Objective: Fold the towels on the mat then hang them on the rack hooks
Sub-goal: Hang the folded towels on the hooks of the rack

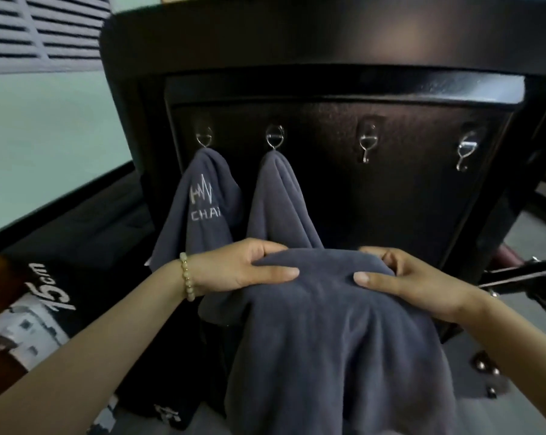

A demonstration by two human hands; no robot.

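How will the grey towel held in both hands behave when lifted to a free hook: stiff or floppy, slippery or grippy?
Probably floppy: the grey towel sags in folds below the left hand and right hand. Likely grippy: its matte nap bunches where gripped. It should drape like the hung logo towel.

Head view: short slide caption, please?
Left hand and right hand grip a dark grey cloth towel below two free silver hooks.

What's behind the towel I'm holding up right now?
The dark rack panel and the bottom of the second hung towel. The held towel, gripped by left hand and right hand, covers the rack's lower part.
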